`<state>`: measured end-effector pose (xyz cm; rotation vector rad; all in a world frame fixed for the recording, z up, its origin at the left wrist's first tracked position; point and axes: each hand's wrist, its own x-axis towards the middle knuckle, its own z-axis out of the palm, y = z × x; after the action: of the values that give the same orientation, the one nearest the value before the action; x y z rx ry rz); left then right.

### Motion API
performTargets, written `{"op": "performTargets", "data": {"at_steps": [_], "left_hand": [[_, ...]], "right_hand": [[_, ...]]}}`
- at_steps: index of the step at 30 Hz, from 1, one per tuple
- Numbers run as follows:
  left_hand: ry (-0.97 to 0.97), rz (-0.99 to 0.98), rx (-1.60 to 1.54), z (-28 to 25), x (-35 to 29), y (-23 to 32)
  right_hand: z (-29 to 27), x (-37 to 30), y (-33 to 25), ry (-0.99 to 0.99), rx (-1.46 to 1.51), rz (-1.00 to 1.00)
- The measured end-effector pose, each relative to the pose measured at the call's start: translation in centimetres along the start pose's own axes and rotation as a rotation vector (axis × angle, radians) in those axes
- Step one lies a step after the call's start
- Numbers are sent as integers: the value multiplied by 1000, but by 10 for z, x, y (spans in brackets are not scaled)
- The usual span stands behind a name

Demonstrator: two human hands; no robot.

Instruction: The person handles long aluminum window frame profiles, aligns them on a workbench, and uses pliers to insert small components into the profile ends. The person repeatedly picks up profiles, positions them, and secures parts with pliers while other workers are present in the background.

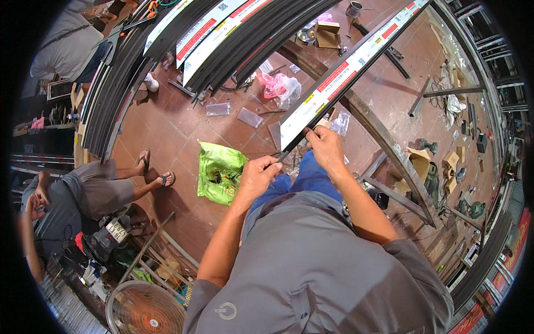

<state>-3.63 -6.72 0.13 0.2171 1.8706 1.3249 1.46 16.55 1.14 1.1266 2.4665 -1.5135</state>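
A long dark profile bar (334,83) with white and red printed film on its face slants from before me up to the top right. My left hand (258,176) is closed just below its near end, thumb and finger pinching a thin black strip (282,156). Along the bar's right edge, my right hand (326,147) is closed, its fingertips pinched at the dark edge. The strip seems to run along that edge between both hands, but the fingers partly hide it. A bright green plastic bag (218,172) with dark items on it lies on the floor left of my left hand.
More film-covered profiles (222,39) lie stacked at the upper left. A metal frame (389,150) stands at right, amid scattered tools and cardboard. A pink plastic bag (273,86) lies ahead. At left sits a person in sandals (100,192), near a fan (146,312); another person (67,47) stands beyond.
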Motion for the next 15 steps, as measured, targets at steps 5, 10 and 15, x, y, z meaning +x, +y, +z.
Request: {"op": "performTargets", "data": {"at_steps": [5,10,15], "left_hand": [[254,235,200,16,-7,-3],[112,109,-169,15,-1,-12],[35,77,-306,12,4,-8]], "right_hand": [[4,0,5,-29,106,39],[5,2,8,-37,128,48],[3,-1,3,-56,194,42]]}}
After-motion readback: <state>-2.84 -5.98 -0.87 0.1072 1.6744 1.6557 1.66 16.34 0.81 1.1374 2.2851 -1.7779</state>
